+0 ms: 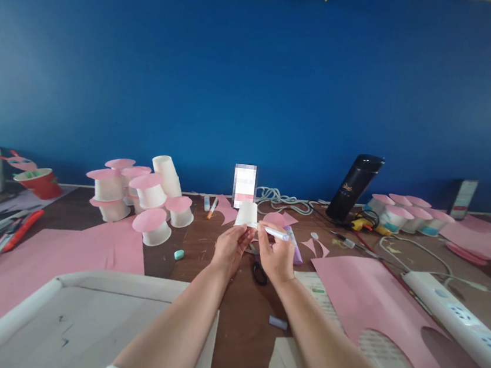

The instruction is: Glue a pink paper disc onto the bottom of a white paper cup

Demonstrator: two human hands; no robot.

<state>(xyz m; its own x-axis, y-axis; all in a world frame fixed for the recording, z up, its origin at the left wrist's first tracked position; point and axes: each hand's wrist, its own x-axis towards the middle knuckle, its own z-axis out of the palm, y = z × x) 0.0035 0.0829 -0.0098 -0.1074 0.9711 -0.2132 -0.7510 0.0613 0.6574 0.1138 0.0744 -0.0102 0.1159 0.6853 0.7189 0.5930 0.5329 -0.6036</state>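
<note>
My left hand (230, 246) is closed around the edge of a small white paper cup (248, 214), which is tilted in front of me. In my right hand (279, 260) is a white pen (274, 232), its tip pointing left at the cup's rim. Whether the tip touches the cup I cannot tell. Black-handled scissors (259, 273) lie just below my hands, partly hidden. Behind the right hand are a pink paper circle (273, 218) and a purple object (295, 252). A phone (244, 185) with a blurred screen stands upright behind the cup.
Several white cups with pink discs (152, 226) are stacked at left, beside plain cups (166, 175). Pink paper sheets (109, 245) lie on both sides. A black flask (355, 187), more cups (394, 219) and a power strip (456, 317) stand right. A white tray-like box (114, 322) fills the front left.
</note>
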